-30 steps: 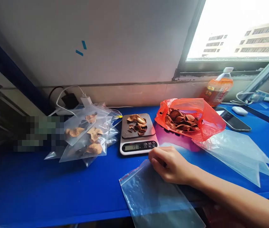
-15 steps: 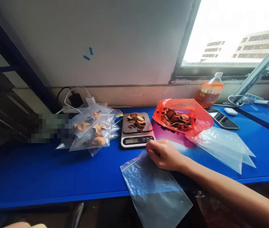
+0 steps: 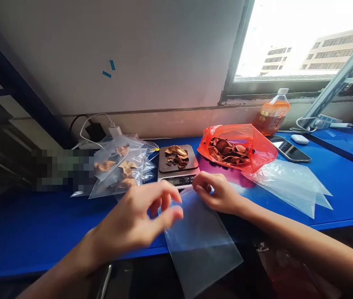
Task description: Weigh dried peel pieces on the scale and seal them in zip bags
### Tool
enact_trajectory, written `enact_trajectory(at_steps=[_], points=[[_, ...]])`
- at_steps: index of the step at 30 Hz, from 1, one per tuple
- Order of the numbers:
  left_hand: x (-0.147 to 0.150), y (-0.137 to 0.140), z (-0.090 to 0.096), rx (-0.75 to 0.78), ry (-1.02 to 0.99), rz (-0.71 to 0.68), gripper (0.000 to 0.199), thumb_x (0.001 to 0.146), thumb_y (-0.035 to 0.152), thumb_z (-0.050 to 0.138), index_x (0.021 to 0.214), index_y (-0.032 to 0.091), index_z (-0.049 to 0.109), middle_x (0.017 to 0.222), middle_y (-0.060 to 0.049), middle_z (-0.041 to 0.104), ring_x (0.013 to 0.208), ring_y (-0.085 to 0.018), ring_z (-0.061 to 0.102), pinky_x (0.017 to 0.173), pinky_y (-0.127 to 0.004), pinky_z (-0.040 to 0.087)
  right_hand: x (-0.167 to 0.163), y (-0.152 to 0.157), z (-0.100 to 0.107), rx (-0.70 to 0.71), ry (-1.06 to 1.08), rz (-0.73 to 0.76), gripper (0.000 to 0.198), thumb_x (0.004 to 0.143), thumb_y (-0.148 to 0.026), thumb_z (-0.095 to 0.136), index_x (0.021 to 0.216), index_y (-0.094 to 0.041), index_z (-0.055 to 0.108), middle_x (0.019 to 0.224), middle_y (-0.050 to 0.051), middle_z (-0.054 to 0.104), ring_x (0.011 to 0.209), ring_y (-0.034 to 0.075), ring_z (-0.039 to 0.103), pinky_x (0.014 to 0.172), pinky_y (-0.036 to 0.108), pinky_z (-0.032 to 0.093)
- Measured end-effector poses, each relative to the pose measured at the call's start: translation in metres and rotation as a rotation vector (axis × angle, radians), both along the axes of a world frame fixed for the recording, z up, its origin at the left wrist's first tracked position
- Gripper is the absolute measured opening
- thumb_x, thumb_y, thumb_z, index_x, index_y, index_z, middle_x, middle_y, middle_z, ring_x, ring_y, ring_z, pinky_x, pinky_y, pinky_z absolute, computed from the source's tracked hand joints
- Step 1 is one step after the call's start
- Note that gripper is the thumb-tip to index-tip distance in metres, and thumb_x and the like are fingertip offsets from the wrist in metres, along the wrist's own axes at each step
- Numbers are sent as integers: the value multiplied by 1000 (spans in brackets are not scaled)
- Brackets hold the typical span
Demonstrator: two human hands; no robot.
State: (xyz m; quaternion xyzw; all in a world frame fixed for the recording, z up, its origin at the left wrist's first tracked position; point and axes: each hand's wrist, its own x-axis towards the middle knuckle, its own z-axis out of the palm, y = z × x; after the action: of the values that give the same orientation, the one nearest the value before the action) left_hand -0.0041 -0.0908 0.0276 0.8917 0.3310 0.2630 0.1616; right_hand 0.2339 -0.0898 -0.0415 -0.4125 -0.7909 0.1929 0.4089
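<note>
My right hand [image 3: 216, 193] pinches the top corner of a clear zip bag [image 3: 205, 241], which hangs over the front edge of the blue table. Over the bag's other top corner is my left hand [image 3: 145, 211], thumb and fingers apart, holding nothing. Just behind both hands stands a kitchen scale [image 3: 164, 182] with a lit display, partly covered by the left hand. Dried brown slices [image 3: 178, 157] lie on its dark plate. To the right, an open red plastic bag [image 3: 260, 153] holds many more dried slices.
Filled clear bags [image 3: 117, 168] are piled left of the scale. Flat clear bags [image 3: 294, 182] lie on the right, near a phone [image 3: 291, 149], a white earphone case [image 3: 300, 139] and a drink bottle [image 3: 272, 114]. A charger with cables [image 3: 114, 131] is by the wall.
My left hand has come up from the lower left edge to the zip bag's top. My right hand keeps its pinch on the bag. The view has shifted slightly.
</note>
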Motion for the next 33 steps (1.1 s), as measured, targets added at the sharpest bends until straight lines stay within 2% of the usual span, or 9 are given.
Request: enact_trajectory(at_steps=[4,8,12,15,18,21,24,27,33], points=[[17,47,1,108,113,-9,12,87,28,61,93,19,65,89,0,66,78,-15,62,70,-26,48,-10,6,23,30,240,-85,5,84,-15,50,80,-17,53,65,-3,52,54,7,42,50,20,33],[23,65,5,196,119,18,13,88,27,57,83,17,63,81,-1,65,73,-16,60,67,-28,46,-26,19,42,61,306,-105,5,83,-17,51,79,-17,53,58,-6,44,48,5,34,46,20,27],[24,65,4,158,-13,40,14,88,30,59,84,17,62,78,0,65,64,-13,58,61,-26,45,-38,28,43,18,424,-76,7,84,-19,52,77,-17,52,60,-5,47,49,5,36,45,19,28],[21,58,-7,112,-77,-1,12,86,27,63,93,18,61,78,1,65,62,-11,59,58,-23,46,-44,21,36,-31,467,-56,6,85,-20,52,79,-17,52,66,-3,52,53,7,43,47,19,33],[20,43,-24,202,-130,-91,4,88,19,59,84,18,58,68,2,62,59,-10,58,57,-22,45,-48,2,26,-21,455,-47,5,85,-16,51,80,-19,51,66,-2,55,55,9,48,49,20,38],[21,27,-40,279,-170,-216,13,84,10,51,75,19,50,60,2,57,52,-11,53,49,-24,39,-53,-19,17,24,388,-20,7,85,-15,51,80,-21,51,64,-2,56,52,9,50,48,20,40],[23,19,-51,194,-225,-264,13,83,10,48,75,20,46,61,0,58,53,-13,54,49,-26,39,-56,-32,11,32,377,-61,10,92,-33,51,87,-25,54,64,-2,58,52,11,52,46,21,42],[23,22,-53,62,-254,-242,12,84,11,53,81,22,48,63,2,59,54,-12,56,51,-25,43,-54,-33,8,-65,433,-102,25,98,-47,37,98,-30,56,74,0,65,61,14,61,52,23,49],[19,30,-46,-56,-243,-91,8,90,18,49,87,25,50,64,3,59,51,-12,55,52,-24,47,-49,-18,11,-66,412,-91,13,91,-19,49,95,-28,58,79,6,62,66,18,62,55,26,54]])
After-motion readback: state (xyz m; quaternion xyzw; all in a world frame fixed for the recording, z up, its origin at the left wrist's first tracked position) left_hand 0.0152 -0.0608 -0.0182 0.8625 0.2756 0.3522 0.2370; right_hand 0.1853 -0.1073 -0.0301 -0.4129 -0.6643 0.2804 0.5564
